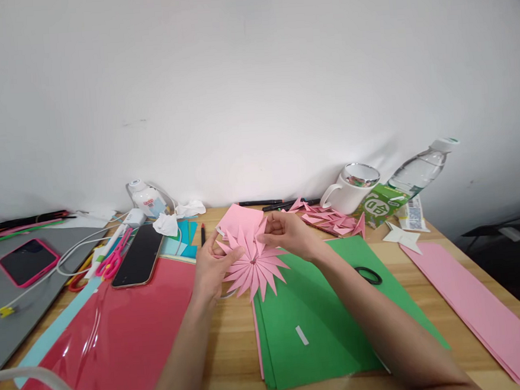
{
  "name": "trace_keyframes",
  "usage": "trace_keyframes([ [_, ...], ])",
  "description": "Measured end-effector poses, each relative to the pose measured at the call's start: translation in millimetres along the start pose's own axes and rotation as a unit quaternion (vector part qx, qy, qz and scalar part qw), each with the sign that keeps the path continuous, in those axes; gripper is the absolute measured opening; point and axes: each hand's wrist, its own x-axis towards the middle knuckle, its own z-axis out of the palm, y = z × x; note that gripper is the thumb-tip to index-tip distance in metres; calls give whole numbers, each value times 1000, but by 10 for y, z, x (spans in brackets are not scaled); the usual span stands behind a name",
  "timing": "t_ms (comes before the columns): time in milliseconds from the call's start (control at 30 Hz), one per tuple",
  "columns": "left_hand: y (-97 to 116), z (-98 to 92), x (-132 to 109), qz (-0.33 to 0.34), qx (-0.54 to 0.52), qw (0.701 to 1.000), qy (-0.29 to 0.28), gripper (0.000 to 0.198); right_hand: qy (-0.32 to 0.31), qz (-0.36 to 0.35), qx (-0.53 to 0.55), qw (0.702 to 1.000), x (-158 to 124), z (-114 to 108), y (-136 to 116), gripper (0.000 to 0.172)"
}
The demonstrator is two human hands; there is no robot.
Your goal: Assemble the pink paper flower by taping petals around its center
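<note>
A pink folded-paper star with many pointed petals is held up over the desk between my two hands. My left hand grips its left side, thumb laid across the petals. On its upper right edge, my right hand pinches a petal with thumb and fingertips. Just behind the star lies a pink square of paper. Below and to the right are stacked green sheets, with a small white strip and a black ring on top. Folded pink pieces are heaped beyond my right hand.
A white mug, a green box and a tilted water bottle stand at the back right. Long pink paper lies at right. On the left are red paper, a phone and pink scissors.
</note>
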Motion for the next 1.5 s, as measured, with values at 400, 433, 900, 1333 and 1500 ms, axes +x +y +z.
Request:
trace_keyframes([
  [400,-12,6,10,-17,-9,1000,0,86,-15,31,16,999,-18,22,-34,41],
  [433,-13,8,9,-17,-9,1000,1,86,-15,33,17,999,-18,26,-36,42],
  [900,-33,-5,16,-24,0,1000,20,85,8,41,-2,999,5,62,20,41],
  [1333,-49,6,24,-3,-9,1000,15,79,-5,69,-13,998,-12,111,13,38],
  [1500,-30,19,14,-3,-9,1000,13,82,-23,52,-90,994,-19,110,33,33],
])
